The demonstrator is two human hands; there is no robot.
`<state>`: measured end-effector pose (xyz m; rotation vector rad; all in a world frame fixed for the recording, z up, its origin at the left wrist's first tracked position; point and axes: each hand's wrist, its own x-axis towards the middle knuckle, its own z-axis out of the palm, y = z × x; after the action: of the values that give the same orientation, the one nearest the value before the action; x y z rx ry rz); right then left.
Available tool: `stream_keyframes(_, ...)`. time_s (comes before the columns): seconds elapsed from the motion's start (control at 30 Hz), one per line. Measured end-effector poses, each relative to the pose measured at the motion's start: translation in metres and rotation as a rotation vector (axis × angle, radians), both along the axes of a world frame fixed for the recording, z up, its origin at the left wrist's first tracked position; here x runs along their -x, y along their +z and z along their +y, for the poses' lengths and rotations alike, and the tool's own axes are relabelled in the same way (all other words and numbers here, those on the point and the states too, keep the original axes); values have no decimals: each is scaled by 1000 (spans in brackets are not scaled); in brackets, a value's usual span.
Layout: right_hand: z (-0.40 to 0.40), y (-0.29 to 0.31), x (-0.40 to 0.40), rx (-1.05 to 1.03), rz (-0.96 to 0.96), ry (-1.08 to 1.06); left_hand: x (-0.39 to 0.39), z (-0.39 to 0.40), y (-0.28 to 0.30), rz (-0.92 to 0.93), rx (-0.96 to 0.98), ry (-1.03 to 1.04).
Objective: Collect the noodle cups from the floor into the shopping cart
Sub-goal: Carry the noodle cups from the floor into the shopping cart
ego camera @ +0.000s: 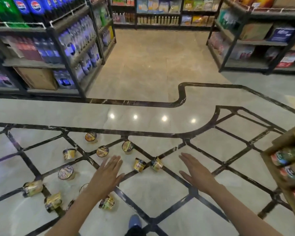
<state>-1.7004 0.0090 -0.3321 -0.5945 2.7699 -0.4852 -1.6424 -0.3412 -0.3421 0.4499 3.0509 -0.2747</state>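
1. Our left hand [107, 174] and right hand [197, 171] hover flat, fingers spread, empty.
2. Cups [66, 172] lie scattered on the floor [160, 184] under the left hand, some upright, some tipped sideways.
3. Beyond the cups, shelves [61, 48] flank an aisle.

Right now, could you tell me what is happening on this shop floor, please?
A person stands in a shop aisle with both hands open and empty, left hand and right hand, held out over noodle cups scattered across the tiled floor. Some cups stand upright, others lie on their sides. None has been picked up yet, and no shopping cart is in view. A cardboard box of other packaged goods sits at the right edge.
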Motion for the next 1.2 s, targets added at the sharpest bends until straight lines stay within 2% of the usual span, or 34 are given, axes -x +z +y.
stream_keyframes(0.2, -42, -138, 97, -7, -3, -59, 116, -11, -143, -115, -24, -37)
stream_keyframes(0.4, -63, -343, 168, -51, -73, -7, 196, -16, -362, -268, -38, -33)
stream_keyframes(0.57, -72, -509, 200, -100, -138, -22, 231, -12, -526, -417, -61, 76)
stream_keyframes(0.7, -74, -601, 222, -112, -145, -84, 251, -5, -615, -348, -175, 247)
stream_keyframes(0.83, -75, -653, 232, -73, -106, -143, 255, 2, -663, -321, -299, 386)
stream_keyframes(1.0, -86, -672, 237, -50, -86, -260, 256, 12, -675, -274, -528, 545)
stream_keyframes(1.2, -96, -681, 251, -88, -63, -331, 260, 25, -679, -284, -547, 646)
